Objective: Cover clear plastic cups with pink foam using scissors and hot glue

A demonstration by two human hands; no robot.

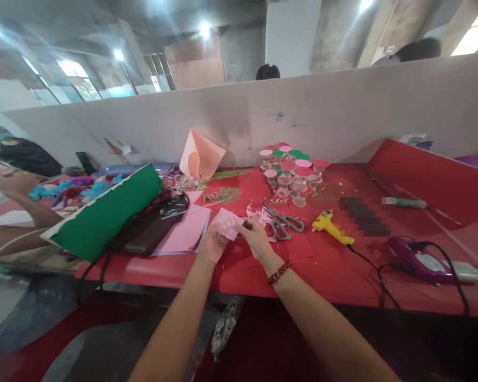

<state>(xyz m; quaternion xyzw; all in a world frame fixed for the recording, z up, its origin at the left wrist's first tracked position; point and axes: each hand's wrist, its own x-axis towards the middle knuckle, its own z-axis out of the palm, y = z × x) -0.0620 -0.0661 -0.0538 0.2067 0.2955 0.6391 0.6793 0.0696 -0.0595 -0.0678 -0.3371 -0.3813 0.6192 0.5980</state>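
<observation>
Between my hands is a small piece of pink paper, with something clear and shiny on its face that I cannot make out well. My left hand grips it from below at the left. The fingers of my right hand pinch its right edge. Grey-handled scissors lie open just right of my right hand, beside pink paper scraps. Sheets of pink paper lie left of my left hand. Behind the scissors stand several clear cups topped with red, pink and green paper discs.
A yellow glue gun and a purple power strip with cords lie at the right. A green board and a dark brown bag are at the left. A low white partition runs behind the red table. Another person's arm is at far left.
</observation>
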